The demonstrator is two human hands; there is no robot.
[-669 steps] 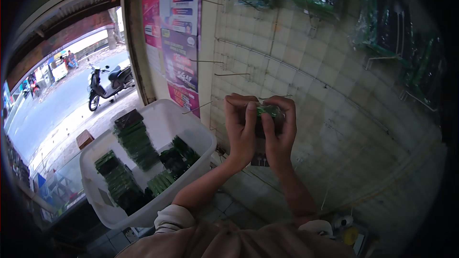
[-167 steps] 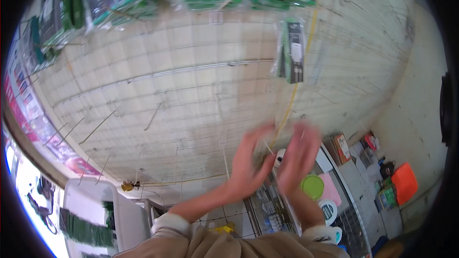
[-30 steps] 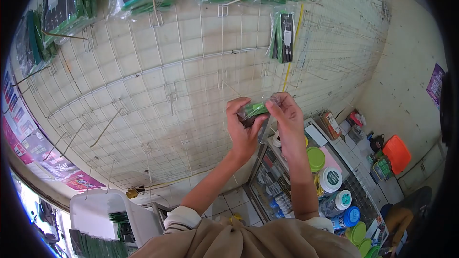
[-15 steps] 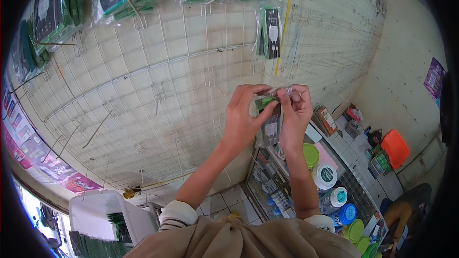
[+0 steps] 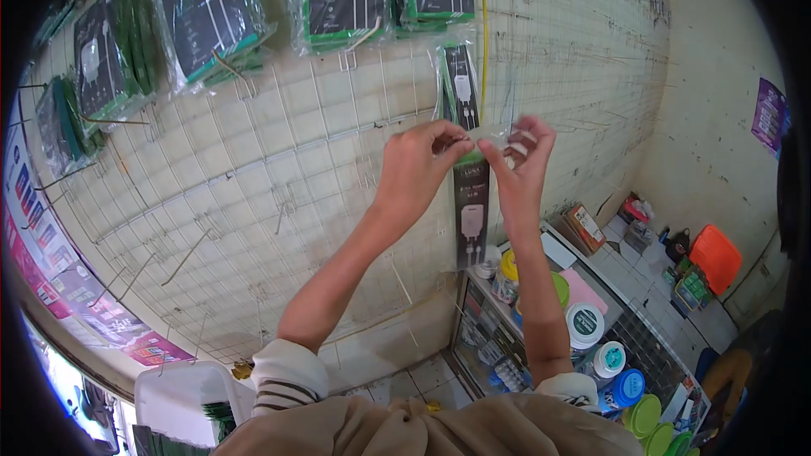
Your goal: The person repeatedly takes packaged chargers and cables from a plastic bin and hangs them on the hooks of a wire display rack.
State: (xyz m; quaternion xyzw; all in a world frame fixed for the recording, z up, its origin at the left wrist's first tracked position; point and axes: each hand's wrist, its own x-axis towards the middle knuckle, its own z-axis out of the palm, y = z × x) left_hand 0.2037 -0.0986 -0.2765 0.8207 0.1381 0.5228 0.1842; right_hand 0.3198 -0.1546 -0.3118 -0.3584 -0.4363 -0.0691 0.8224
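Observation:
A narrow dark charger package (image 5: 471, 207) in a clear plastic sleeve hangs upright between my two hands, in front of the wire grid. My left hand (image 5: 418, 165) pinches the sleeve's top left side between thumb and fingers. On the other side, my right hand (image 5: 521, 173) grips the top right of the plastic, thumb against it and fingers curled. Just behind and above, a similar charger package (image 5: 461, 84) with a green edge hangs on the grid, its lower end partly covered by the held one.
The wire grid (image 5: 253, 160) carries several bare hooks and, along the top, bagged cable packs (image 5: 207, 13). A glass counter (image 5: 642, 338) stands at right with several jars, including a white-lidded jar (image 5: 585, 325). A white plastic bin (image 5: 182, 393) stands lower left.
Both hands have risen slightly with the charger package, which now hangs straight with its front showing. My view has tilted up, bringing more of the hanging packs into sight.

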